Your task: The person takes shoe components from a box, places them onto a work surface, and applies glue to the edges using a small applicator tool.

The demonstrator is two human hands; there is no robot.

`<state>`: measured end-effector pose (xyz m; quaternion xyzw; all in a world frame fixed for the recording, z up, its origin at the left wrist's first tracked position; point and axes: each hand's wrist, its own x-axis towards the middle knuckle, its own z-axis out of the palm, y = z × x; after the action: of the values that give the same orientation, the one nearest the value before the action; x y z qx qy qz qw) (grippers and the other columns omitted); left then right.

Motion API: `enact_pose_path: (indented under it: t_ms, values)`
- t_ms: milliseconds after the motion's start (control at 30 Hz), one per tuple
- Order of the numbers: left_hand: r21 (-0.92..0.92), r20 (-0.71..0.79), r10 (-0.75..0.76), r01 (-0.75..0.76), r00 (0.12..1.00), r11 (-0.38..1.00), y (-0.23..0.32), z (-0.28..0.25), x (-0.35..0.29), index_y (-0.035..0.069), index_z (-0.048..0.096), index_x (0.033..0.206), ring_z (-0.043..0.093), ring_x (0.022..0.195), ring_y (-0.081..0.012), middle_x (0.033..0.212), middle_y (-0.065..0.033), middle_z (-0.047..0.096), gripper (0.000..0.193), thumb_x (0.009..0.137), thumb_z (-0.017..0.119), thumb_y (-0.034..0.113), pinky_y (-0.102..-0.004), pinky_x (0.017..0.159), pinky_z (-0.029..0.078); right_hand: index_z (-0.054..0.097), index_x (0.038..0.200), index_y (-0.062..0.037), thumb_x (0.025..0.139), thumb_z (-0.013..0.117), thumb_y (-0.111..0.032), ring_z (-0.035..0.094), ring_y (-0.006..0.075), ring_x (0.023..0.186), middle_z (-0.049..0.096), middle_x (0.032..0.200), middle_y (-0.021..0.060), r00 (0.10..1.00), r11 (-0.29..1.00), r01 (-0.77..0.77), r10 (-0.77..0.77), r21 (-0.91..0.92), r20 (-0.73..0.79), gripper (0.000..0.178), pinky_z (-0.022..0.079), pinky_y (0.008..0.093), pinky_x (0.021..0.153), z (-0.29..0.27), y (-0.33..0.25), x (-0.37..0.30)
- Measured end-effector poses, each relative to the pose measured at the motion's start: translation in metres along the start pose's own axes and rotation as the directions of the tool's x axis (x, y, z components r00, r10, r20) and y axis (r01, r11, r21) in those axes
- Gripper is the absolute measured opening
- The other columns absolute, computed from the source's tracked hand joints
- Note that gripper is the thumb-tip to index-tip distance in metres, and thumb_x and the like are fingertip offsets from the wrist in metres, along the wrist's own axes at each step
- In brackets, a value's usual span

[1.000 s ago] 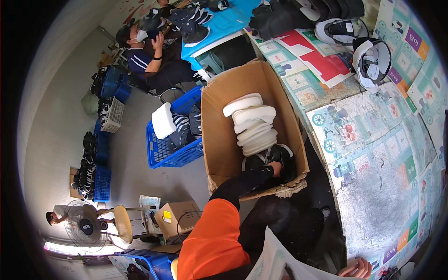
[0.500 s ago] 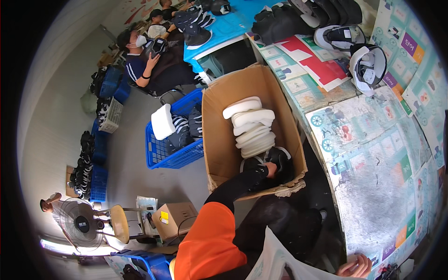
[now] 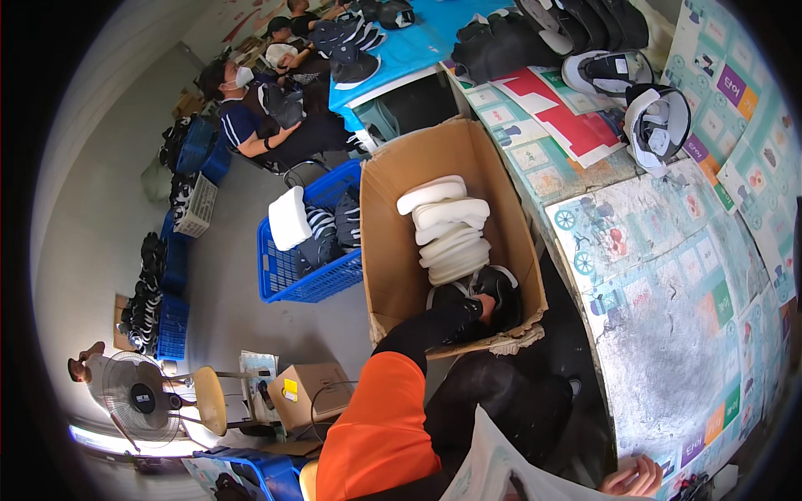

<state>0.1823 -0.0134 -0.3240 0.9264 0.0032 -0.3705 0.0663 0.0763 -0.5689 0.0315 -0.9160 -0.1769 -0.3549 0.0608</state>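
My left hand (image 3: 484, 307) reaches down into an open cardboard box (image 3: 387, 275), closed on a black shoe (image 3: 503, 294) at its near end. Its fingertips are partly hidden against the dark material. More black shoe material lies just left of the hand. Beyond it, white foam shoe soles (image 3: 455, 242) are stacked in a leaning row. By the worktable's near edge, my right hand (image 3: 632, 478) rests with loosely curled fingers and nothing visible in them.
Left of the box stands a blue basket (image 3: 313, 288) with dark shoe parts and a white sole. The paper-covered worktable (image 3: 660, 317) runs along the right, shoes (image 3: 606, 67) at its far end. A fan (image 3: 144, 399) and a seated person (image 3: 251, 125) are at left.
My left hand stays at the black shoe, with only a slight shift. The seated person has lowered the dark shoe and turned it. The view has moved slightly.
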Motion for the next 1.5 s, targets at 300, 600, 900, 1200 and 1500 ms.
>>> enact_pose_path:
  t_ms: [300, 600, 900, 1200, 1500]
  values:
    - [-0.229, -0.269, -0.012, -0.051, 0.963, 0.972, -0.004, 0.030, 0.004, 0.000, 0.078, 0.088, 0.073, 0.092, -0.0418, 0.092, -0.0237, 0.075, 0.046, 0.063, 0.090, 0.037, -0.0487, 0.083, 0.060, 0.066, 0.092, 0.0025, 0.087, 0.053, -0.006, 0.061, 0.0398, 0.103, 0.068, 0.098, 0.0172, 0.993, 0.993, -0.120, 0.120, -0.016, 0.013, 0.016, 0.049, 0.0498, 0.092, -0.008, -0.030, 0.018]
    - [-0.229, -0.229, 0.019, -0.073, 0.973, 0.971, 0.018, -0.007, -0.001, 0.003, 0.077, 0.101, 0.072, 0.094, -0.0441, 0.098, -0.0265, 0.074, 0.038, 0.077, 0.077, 0.033, -0.0539, 0.086, 0.058, 0.065, 0.090, 0.0020, 0.088, 0.052, -0.005, 0.061, 0.0401, 0.103, 0.067, 0.097, 0.0160, 0.979, 0.978, -0.202, 0.199, -0.053, -0.050, 0.015, 0.048, 0.0505, 0.093, -0.011, -0.042, 0.029]
    - [-0.121, -0.187, 0.025, -0.048, 0.982, 0.991, -0.069, 0.048, 0.004, 0.003, 0.078, 0.092, 0.073, 0.094, -0.0438, 0.095, -0.0259, 0.074, 0.040, 0.081, 0.074, 0.041, -0.0515, 0.085, 0.058, 0.064, 0.092, 0.0044, 0.084, 0.054, -0.003, 0.060, 0.0399, 0.099, 0.067, 0.097, 0.0176, 0.998, 0.990, -0.009, 0.017, 0.137, -0.059, 0.015, 0.050, 0.0495, 0.093, 0.009, -0.009, 0.008]
    - [-0.918, -0.152, 0.740, -0.370, 0.655, 0.140, 0.009, -0.283, -0.312, -0.002, 0.069, 0.124, 0.075, 0.105, -0.0247, 0.115, -0.0168, 0.075, 0.033, 0.106, 0.061, 0.024, -0.0316, 0.084, 0.061, 0.072, 0.088, -0.0092, 0.092, 0.061, -0.020, 0.066, 0.0291, 0.085, 0.072, 0.089, 0.0067, 0.997, 0.996, -0.061, 0.065, 0.070, -0.049, 0.016, 0.051, 0.0447, 0.088, -0.023, -0.021, 0.024]
    - [-0.174, -0.718, -0.531, -0.854, 0.451, -0.491, -0.092, -0.434, -0.362, -0.018, 0.034, 0.147, 0.041, 0.148, -0.0412, 0.153, -0.0308, 0.044, 0.054, 0.105, 0.052, 0.011, -0.0490, 0.121, 0.040, 0.073, 0.088, -0.0110, 0.096, 0.058, -0.024, 0.066, 0.0303, 0.087, 0.070, 0.087, 0.0073, 0.976, 0.982, -0.185, 0.187, 0.022, -0.114, 0.021, 0.051, 0.0460, 0.088, -0.021, -0.034, 0.014]
